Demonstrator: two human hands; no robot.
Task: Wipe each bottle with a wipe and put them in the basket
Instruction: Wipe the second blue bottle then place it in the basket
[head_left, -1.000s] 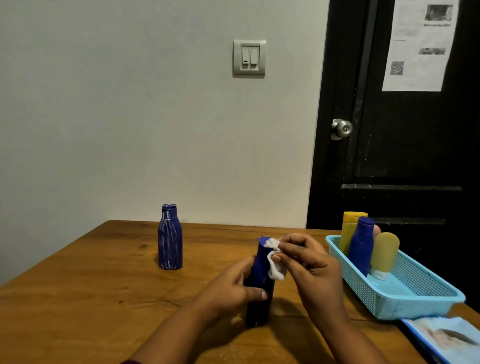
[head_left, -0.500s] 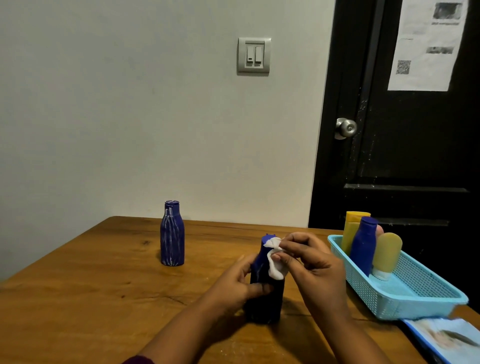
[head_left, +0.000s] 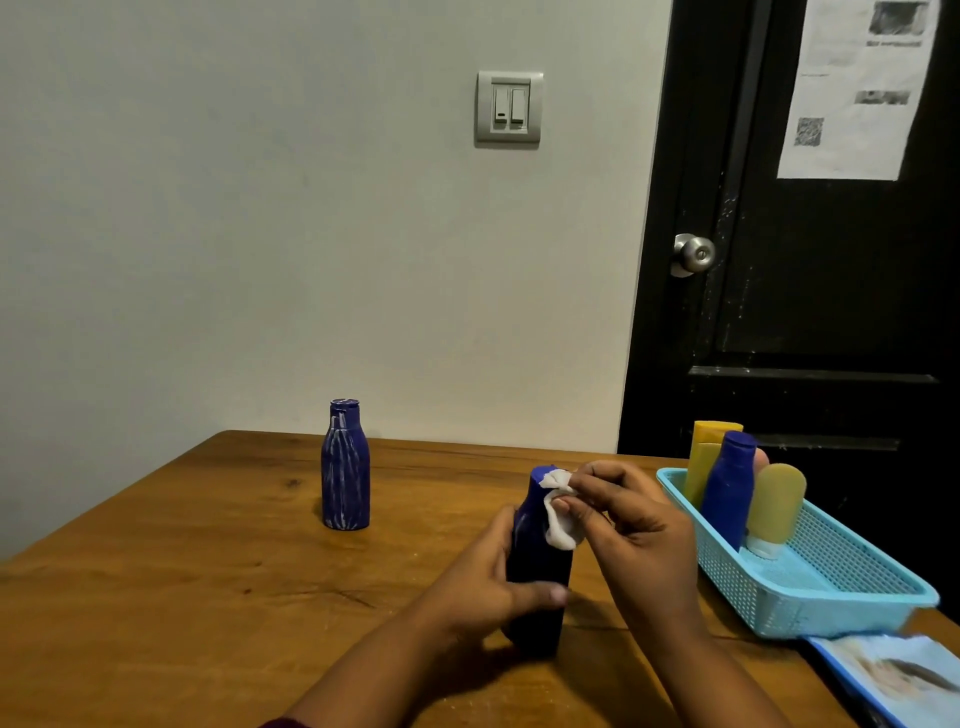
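Head view: a streaked bottle (head_left: 345, 467) is standing upright on the left of the worktop (head_left: 156, 597), well apart from the hands. Nearer the middle, the left hand (head_left: 483, 592) is gripping an upright dark bottle (head_left: 537, 597) on the worktop, fingers (head_left: 503, 530) and thumb curling round it. The right hand (head_left: 639, 535) is pinching a white wipe (head_left: 558, 519) in bent fingers against the bottle's shoulder. Rightward, a basket (head_left: 831, 597) is holding three bottles (head_left: 727, 488); a pack (head_left: 898, 680) is lying just before it.
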